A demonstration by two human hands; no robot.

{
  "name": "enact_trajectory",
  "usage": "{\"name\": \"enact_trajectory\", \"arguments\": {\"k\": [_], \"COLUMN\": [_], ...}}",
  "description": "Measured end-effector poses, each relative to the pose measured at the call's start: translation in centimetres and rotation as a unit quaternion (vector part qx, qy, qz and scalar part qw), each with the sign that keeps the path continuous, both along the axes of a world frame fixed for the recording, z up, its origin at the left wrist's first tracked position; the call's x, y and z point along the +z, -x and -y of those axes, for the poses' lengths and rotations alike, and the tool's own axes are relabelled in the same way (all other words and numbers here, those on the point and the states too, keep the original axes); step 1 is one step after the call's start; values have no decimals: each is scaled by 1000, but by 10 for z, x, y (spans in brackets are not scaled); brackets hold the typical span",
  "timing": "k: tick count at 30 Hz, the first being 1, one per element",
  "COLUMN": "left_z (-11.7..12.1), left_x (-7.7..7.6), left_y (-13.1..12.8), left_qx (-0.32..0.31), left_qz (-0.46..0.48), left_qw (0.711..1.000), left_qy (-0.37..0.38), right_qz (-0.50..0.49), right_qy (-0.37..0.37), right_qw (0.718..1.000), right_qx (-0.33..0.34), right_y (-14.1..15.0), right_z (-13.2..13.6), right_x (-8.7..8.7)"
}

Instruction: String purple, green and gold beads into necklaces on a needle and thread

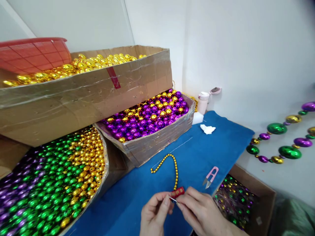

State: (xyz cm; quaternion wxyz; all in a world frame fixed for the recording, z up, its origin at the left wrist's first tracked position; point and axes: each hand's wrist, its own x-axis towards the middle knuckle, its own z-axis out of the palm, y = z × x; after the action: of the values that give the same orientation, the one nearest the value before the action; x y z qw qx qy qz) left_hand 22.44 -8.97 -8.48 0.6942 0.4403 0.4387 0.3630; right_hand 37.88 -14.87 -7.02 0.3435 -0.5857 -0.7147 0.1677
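Note:
My left hand [156, 211] is closed in a pinch near the table's front edge; what lies between its fingertips is too small to make out. Against it, my right hand [201, 208] pinches a thin silver needle [173, 199] whose end meets the left fingertips. Just behind the fingers is a red tag [179, 191] with gold marks, partly covered by the hands. From there a strand of small gold beads [176, 167] curves away over the blue cloth [216, 137], with thread trailing from its far end. Pink thread snips [210, 177] lie to the right of the strand.
Cardboard boxes hold gold balls [83, 64], purple and gold balls [150, 116], and green, gold and purple beads [54, 177]. A red basket [36, 54] sits up left. Behind are a pink cup [203, 103] and crumpled tissue [208, 129]. Bead garlands [277, 128] hang right, above a box [264, 196].

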Motion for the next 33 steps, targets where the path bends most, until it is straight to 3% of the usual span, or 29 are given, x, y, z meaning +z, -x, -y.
{"name": "enact_trajectory", "arguments": {"k": [3,5,7,9,10,13,15,19,22,25,28,30,33], "left_z": [-1,-3,-6,-11,-15,-29,-40,-64,-86,-103,-109,-105,-92], "left_x": [4,7,11,19,25,51,71,107,121,118,99,82,57], "left_y": [-1,-2,-5,-11,-15,-29,-38,-47,-37,-18,-2,2,5], "left_qx": [-7,-13,-7,-3,-6,-11,-3,18,87,168,167,144,116], "left_qz": [-2,11,51,98,115,141,151,131,99,36,-25,-48,-68], "left_qw": [1000,1000,998,993,991,990,988,986,975,952,947,952,963], "left_qy": [6,22,48,71,72,24,-27,-104,-178,-254,-275,-265,-235], "right_qz": [-29,-137,-317,-455,-471,-352,-271,-248,-272,-283,-242,-203,-147], "right_qy": [17,81,174,203,170,-21,-122,-202,-210,-195,-153,-107,-40], "right_qw": [999,987,932,866,865,936,955,947,935,935,957,973,988], "right_qx": [14,27,38,40,33,-6,-19,-37,-83,-88,-45,-16,-3], "right_y": [0,2,4,7,8,7,3,-5,-15,-31,-41,-40,-30], "right_z": [-1,-1,-2,-6,-10,-30,-46,-78,-101,-124,-141,-144,-132], "right_x": [3,2,0,-1,-1,5,14,43,76,113,131,124,91]}}
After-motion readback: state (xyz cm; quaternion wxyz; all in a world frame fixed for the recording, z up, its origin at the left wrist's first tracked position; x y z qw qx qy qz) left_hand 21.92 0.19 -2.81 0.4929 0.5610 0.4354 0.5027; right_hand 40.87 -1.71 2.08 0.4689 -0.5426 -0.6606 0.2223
